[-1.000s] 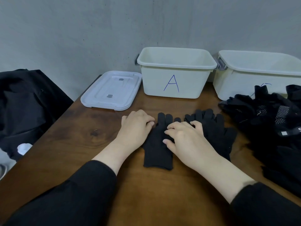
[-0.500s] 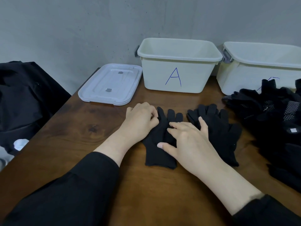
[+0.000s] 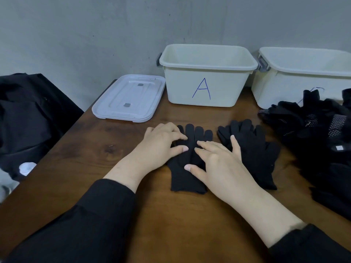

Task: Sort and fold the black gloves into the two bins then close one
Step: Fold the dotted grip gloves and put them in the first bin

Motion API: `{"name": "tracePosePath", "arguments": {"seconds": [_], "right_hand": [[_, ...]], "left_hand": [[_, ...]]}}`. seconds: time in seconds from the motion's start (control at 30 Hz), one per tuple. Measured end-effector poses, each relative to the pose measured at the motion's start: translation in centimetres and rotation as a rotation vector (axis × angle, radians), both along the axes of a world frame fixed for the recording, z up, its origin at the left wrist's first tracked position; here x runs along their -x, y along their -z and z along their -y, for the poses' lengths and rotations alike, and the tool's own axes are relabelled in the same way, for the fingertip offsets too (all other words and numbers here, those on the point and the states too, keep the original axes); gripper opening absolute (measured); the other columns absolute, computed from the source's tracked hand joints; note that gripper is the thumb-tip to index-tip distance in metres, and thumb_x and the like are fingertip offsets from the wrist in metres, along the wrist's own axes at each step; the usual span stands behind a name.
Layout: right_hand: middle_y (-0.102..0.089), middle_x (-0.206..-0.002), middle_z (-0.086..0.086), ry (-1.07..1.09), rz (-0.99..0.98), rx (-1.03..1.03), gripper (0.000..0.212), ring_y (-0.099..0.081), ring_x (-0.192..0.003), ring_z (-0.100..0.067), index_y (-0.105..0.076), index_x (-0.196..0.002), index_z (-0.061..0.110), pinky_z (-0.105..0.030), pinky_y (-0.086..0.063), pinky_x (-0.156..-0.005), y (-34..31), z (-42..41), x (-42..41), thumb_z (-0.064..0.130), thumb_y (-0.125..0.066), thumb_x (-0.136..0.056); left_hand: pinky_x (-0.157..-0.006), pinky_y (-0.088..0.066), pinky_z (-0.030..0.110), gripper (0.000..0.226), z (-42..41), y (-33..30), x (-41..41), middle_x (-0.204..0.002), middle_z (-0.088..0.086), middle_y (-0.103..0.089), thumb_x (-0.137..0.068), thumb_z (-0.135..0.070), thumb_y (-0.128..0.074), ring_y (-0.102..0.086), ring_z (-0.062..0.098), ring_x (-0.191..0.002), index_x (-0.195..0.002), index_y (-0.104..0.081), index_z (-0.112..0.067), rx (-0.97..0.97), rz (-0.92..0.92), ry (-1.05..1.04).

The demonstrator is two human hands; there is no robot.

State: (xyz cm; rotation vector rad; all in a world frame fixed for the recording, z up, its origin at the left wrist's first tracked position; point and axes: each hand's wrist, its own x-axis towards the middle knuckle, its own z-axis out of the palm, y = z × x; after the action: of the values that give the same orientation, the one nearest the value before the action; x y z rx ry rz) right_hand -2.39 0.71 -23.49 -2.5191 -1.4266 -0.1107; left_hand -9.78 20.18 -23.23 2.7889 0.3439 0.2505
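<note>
- left hand and right hand flat, fingers relaxed, pressing black glove
- bare table left of it
- glove stack just right
- bin A behind

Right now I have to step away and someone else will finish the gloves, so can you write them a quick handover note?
Left hand and right hand: both rest with fingers on the plain knit glove lying flat at the table's centre; neither grips it.
A second stack of plain knit gloves lies just right of it; the pile of patterned gloves sits at the far right.
Bin A looks empty as far as its inside shows; the second bin is open too. The lid lies left of bin A.
Done: gloves partly separated.
Left: fold, bin everything, close one bin.
</note>
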Motion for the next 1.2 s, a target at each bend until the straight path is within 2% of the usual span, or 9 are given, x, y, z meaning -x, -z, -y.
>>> {"name": "tracePosePath", "arguments": {"seconds": [0.07, 0.13, 0.23, 0.4, 0.67, 0.87, 0.97, 1.03, 1.2], "right_hand": [[-0.053, -0.149, 0.008, -0.027, -0.014, -0.064, 0.067, -0.043, -0.141, -0.010, -0.063, -0.136, 0.025, -0.057, -0.001, -0.125, -0.6, 0.5, -0.3, 0.068, -0.037, -0.091], [-0.056, -0.141, 0.013, -0.051, -0.055, -0.197, 0.057, -0.046, -0.134, -0.007, -0.063, -0.135, 0.026, -0.050, -0.018, -0.124, -2.0, 1.9, -1.1, 0.061, -0.045, -0.094], [-0.053, -0.117, 0.022, -0.042, -0.082, -0.203, 0.044, -0.048, -0.111, -0.001, -0.064, -0.120, 0.033, -0.032, -0.041, -0.106, -4.3, 6.1, -2.9, 0.061, -0.053, -0.089], [-0.032, -0.133, 0.041, -0.043, -0.241, 0.171, 0.054, -0.037, -0.109, 0.012, -0.052, -0.130, 0.052, -0.025, -0.037, -0.108, -3.9, 11.9, -5.3, 0.071, -0.056, -0.080], [-0.062, -0.125, 0.026, 0.030, -0.171, -0.104, 0.026, -0.056, -0.114, 0.005, -0.071, -0.119, 0.033, -0.015, -0.039, -0.101, -2.4, 12.5, -5.0, 0.037, -0.058, -0.097], [-0.059, -0.100, 0.006, 0.108, 0.014, -0.309, 0.019, -0.054, -0.095, -0.015, -0.071, -0.110, 0.019, -0.042, -0.051, -0.085, -4.0, 10.9, -5.7, 0.021, -0.055, -0.098], [-0.062, -0.084, 0.004, 0.240, 0.009, -0.351, 0.019, -0.060, -0.081, -0.022, -0.069, -0.109, 0.030, -0.041, -0.052, -0.073, -7.2, 10.5, -6.2, 0.029, -0.052, -0.102], [-0.064, -0.065, 0.005, 0.253, -0.070, -0.338, 0.017, -0.061, -0.063, -0.014, -0.065, -0.105, 0.034, -0.033, -0.051, -0.064, -9.1, 10.1, -6.6, 0.030, -0.049, -0.104], [-0.070, -0.072, 0.020, 0.208, -0.225, -0.386, 0.016, -0.062, -0.060, -0.004, -0.068, -0.094, 0.033, -0.028, -0.053, -0.066, -11.7, 9.1, -7.5, 0.026, -0.055, -0.100]], "left_hand": [[-0.109, -0.024, 0.037, 0.039, 0.0, 0.1, -0.2, -0.132, -0.013, -0.053, -0.098, -0.047, -0.058, -0.042, 0.011, -0.125, -0.134, -0.062, -0.033, -0.038, 0.036, -0.056], [-0.107, -0.028, 0.036, 0.036, 0.4, -0.1, 0.0, -0.131, -0.012, -0.056, -0.098, -0.042, -0.059, -0.047, 0.011, -0.120, -0.132, -0.063, -0.031, -0.009, 0.155, -0.062], [-0.110, -0.033, 0.035, 0.037, 2.0, -0.5, 0.5, -0.136, -0.011, -0.057, -0.099, -0.040, -0.058, -0.051, 0.011, -0.120, -0.135, -0.063, -0.028, 0.015, 0.224, -0.004], [-0.123, -0.003, 0.031, 0.056, 5.2, 0.3, 0.2, -0.167, -0.008, -0.020, -0.101, -0.053, -0.046, -0.010, 0.008, -0.154, -0.154, -0.038, -0.034, 0.008, -0.058, 0.108], [-0.122, 0.001, 0.028, 0.056, 5.2, 0.5, 0.4, -0.167, -0.010, -0.019, -0.102, -0.053, -0.045, -0.006, 0.002, -0.153, -0.154, -0.040, -0.032, 0.019, -0.051, 0.109], [-0.121, -0.015, 0.022, 0.043, 5.6, 0.0, 1.1, -0.156, -0.012, -0.042, -0.102, -0.043, -0.052, -0.027, 0.001, -0.147, -0.142, -0.056, -0.028, 0.078, 0.124, 0.051], [-0.104, -0.028, 0.008, 0.034, 5.3, -0.6, 1.4, -0.136, -0.014, -0.061, -0.101, -0.038, -0.053, -0.049, 0.001, -0.127, -0.131, -0.065, -0.026, 0.155, 0.269, -0.067], [-0.098, -0.042, 0.019, 0.029, 4.9, -0.8, 1.6, -0.122, -0.014, -0.066, -0.102, -0.035, -0.054, -0.056, 0.003, -0.113, -0.124, -0.068, -0.024, 0.209, 0.341, -0.136], [-0.093, -0.048, 0.024, 0.022, 4.2, -1.0, 2.0, -0.110, -0.017, -0.067, -0.102, -0.032, -0.055, -0.060, 0.000, -0.104, -0.117, -0.070, -0.024, 0.323, 0.383, -0.240]]}}
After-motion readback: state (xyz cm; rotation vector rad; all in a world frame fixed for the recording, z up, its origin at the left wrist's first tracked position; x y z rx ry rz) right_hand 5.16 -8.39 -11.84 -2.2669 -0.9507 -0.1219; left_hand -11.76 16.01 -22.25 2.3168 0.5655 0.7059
